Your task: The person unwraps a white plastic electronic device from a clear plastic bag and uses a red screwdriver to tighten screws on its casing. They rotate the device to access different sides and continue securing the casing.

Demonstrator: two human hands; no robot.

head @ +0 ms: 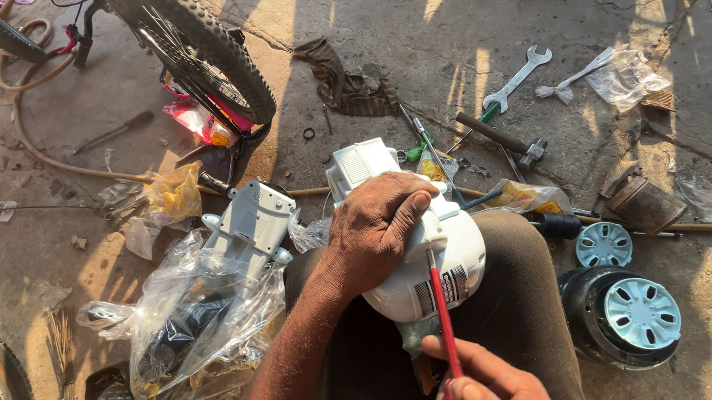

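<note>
I look down on a knobbly black rubber bicycle tyre (210,46) at the top left; below it lies crumpled clear plastic wrapping (196,313) under a pale grey moulded toy part (253,219); at the right stands a black plastic toy wheel with a light blue hubcap (626,316). On my lap rests the smooth white rounded plastic toy body (430,261), already unwrapped but apparently not yet joined to the loose parts; my left hand (375,229) lies spread and pressed over its top; my right hand (496,394) pinches a thin red-handled screwdriver (443,310), its tip at the shell; a silver open-ended steel spanner (517,78) lies beyond.
</note>
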